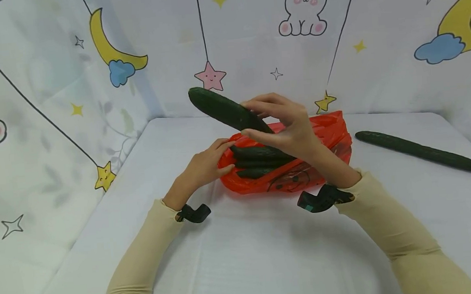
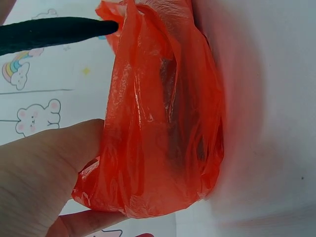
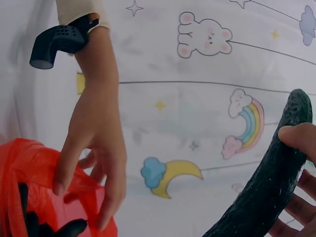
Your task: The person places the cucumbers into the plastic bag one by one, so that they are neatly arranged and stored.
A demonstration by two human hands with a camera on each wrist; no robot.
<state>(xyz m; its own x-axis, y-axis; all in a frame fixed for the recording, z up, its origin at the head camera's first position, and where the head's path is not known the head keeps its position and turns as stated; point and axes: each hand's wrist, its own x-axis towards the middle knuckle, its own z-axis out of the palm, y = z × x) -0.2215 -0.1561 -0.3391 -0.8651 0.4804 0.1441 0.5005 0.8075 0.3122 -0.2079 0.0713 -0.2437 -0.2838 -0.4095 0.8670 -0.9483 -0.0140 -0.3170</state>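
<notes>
My right hand (image 1: 289, 126) grips a dark green cucumber (image 1: 224, 108) near one end, thumb on one side and fingers on the other. The cucumber slants up to the left above a red plastic bag (image 1: 238, 186). At the bag's left end, my left hand (image 1: 201, 168) holds the edge of its opening between thumb and fingers. Several cucumbers (image 1: 257, 153) lie inside, showing through the mouth. In the left wrist view the bag (image 2: 148, 163) hangs in folds beside the left hand (image 2: 44, 168). The right wrist view shows the held cucumber's (image 3: 266, 187) bumpy skin.
Another long cucumber (image 1: 422, 150) lies on the white-covered table (image 1: 261, 260) to the right of the bag. Behind and to the left hangs a pale cloth (image 1: 243, 40) printed with moons, stars and rabbits. Each wrist wears a black camera (image 1: 327, 199).
</notes>
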